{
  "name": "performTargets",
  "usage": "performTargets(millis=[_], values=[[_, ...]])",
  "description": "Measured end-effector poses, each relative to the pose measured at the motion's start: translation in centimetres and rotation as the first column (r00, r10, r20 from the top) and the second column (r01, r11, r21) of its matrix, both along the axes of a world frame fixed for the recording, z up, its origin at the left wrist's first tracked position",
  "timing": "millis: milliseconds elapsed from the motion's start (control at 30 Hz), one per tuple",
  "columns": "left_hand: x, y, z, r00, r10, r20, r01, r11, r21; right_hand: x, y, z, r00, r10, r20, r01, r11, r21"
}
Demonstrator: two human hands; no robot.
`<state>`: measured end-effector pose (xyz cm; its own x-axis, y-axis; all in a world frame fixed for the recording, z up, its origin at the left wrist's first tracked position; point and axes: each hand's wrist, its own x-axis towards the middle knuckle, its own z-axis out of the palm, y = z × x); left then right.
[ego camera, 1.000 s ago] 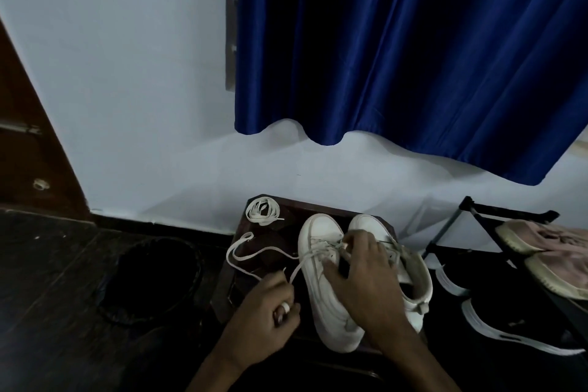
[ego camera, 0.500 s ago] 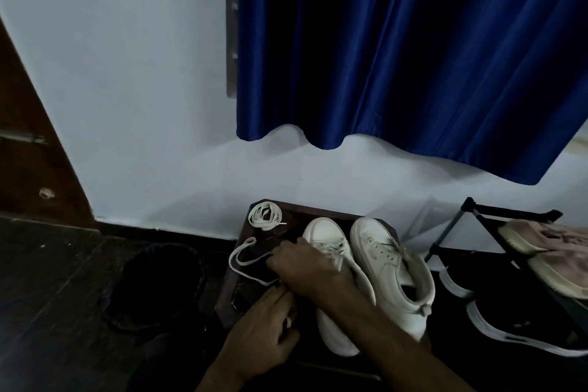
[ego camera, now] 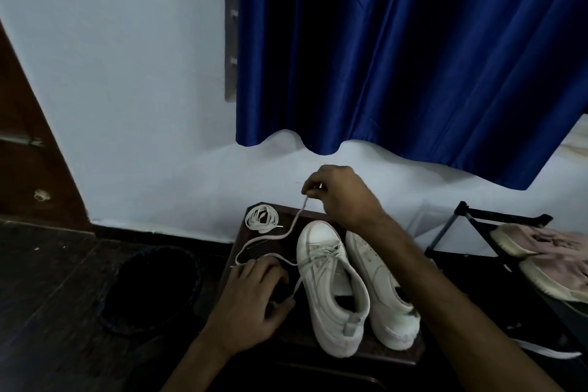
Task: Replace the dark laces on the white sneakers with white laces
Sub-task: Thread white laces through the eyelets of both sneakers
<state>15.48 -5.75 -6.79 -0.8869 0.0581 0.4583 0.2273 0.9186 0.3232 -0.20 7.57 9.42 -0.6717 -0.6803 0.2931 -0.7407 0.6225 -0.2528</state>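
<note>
Two white sneakers stand side by side on a dark wooden stool (ego camera: 375, 352), toes toward the wall. The left sneaker (ego camera: 331, 293) has a white lace (ego camera: 270, 237) threaded through its eyelets. My right hand (ego camera: 342, 194) is raised above the toes and pinches one end of that lace, pulling it up and taut. My left hand (ego camera: 254, 299) rests on the stool left of the shoe, fingers curled over the lace's other strand. The right sneaker (ego camera: 381, 289) is partly hidden by my right forearm. A coiled spare white lace (ego camera: 261, 219) lies at the stool's far left corner.
A dark round bin (ego camera: 149, 289) sits on the floor left of the stool. A black shoe rack (ego camera: 471, 216) with pinkish shoes (ego camera: 547, 251) stands at the right. A blue curtain (ego camera: 407, 51) hangs over the white wall behind; a brown door (ego camera: 28, 149) is at far left.
My right hand, which reached left across the shoe half a second ago, has lifted up toward the wall, drawing the lace end with it. My left hand stays low on the stool.
</note>
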Motion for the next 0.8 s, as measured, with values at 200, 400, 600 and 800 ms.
performTargets(millis=[200, 400, 600, 800], values=[[-1.9, 1.5, 5.0, 0.966, 0.171, -0.195, -0.022, 0.803, 0.595, 2.7, 2.0, -0.3, 0.994, -0.002, 0.113, 0.024, 0.981, -0.191], [-5.5, 3.6, 8.8, 0.997, -0.068, 0.032, 0.015, 0.598, 0.802, 4.2, 3.0, -1.6, 0.987, -0.023, 0.16, 0.069, 0.955, -0.287], [-5.9, 5.1, 7.0, 0.997, -0.003, 0.078, -0.065, 0.515, 0.855, 4.5, 8.2, -4.0, 0.926, -0.257, 0.277, 0.237, 0.966, 0.104], [-6.4, 7.5, 6.0, 0.982, 0.075, 0.171, -0.179, 0.645, 0.743, 6.2, 9.0, -5.3, 0.962, -0.247, 0.113, 0.22, 0.953, 0.21]])
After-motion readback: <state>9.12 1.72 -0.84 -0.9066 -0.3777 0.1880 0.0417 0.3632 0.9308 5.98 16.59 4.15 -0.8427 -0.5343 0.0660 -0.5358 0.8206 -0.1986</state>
